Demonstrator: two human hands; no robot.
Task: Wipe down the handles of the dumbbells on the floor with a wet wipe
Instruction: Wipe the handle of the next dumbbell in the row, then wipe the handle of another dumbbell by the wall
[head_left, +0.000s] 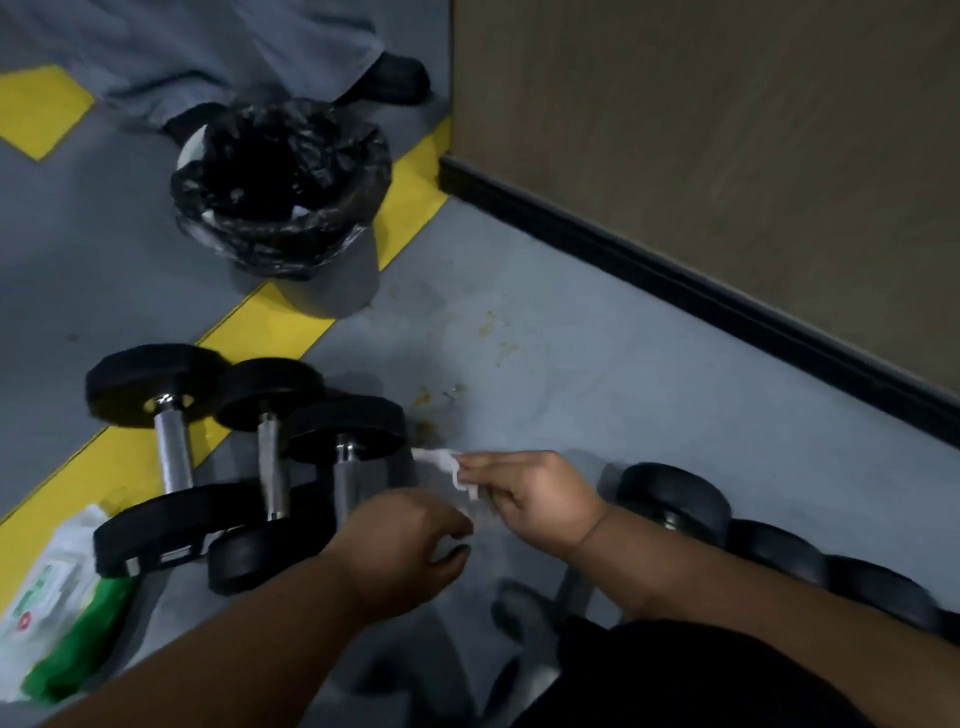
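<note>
From left: wipe packet (57, 597), three dumbbells (249, 467) on the floor (519, 364), then left hand (410, 545) and right hand (535, 499), fingers pinching a wet wipe (447, 467) spread between them. Preparation step, apparently; next, wrap a handle (347, 488).

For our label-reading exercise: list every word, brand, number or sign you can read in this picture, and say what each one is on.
No text can be read here.
wet wipe pack: green print and a small red mark, too blurred to read.
dumbbells: pale patches on a weight's rim, too small to read.
yellow floor stripe: plain marking, no letters.
</note>
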